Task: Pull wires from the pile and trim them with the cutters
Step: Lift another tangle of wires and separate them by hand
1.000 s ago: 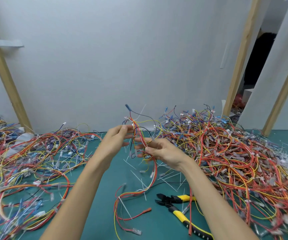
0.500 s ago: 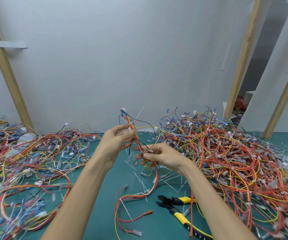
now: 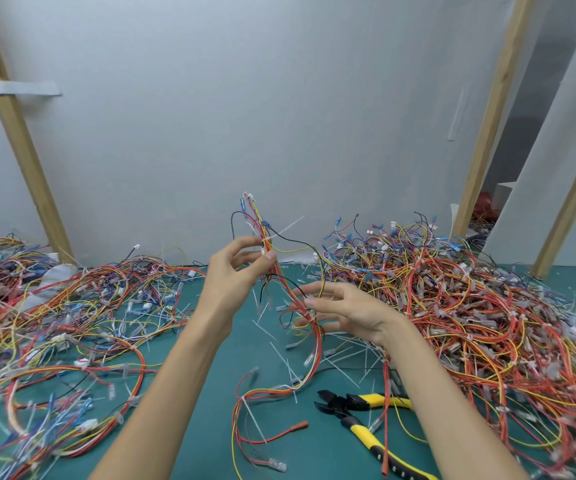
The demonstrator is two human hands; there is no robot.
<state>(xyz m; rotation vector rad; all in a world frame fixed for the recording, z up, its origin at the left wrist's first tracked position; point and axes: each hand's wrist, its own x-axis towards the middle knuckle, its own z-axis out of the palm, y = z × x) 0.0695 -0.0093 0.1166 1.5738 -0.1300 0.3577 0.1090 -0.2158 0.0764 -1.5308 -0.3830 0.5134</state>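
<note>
A bundle of red, yellow and black wires (image 3: 262, 230) stands up in front of me, its lower end trailing down onto the green table (image 3: 210, 427). My left hand (image 3: 234, 271) pinches the bundle near a white cable tie. My right hand (image 3: 342, 311) is just right of the hanging wires, fingers spread and loosely touching them. The yellow-handled cutters (image 3: 359, 414) lie on the table below my right forearm, jaws pointing left. A big tangled wire pile (image 3: 470, 313) fills the right side.
Another spread of wires (image 3: 54, 323) covers the table's left side. Cut white cable-tie pieces (image 3: 345, 355) litter the middle. Wooden posts (image 3: 20, 133) lean against the white wall at left and right.
My left hand has lifted the wire bundle higher. My right hand has let go of its grip on the wires and its fingers have spread open.
</note>
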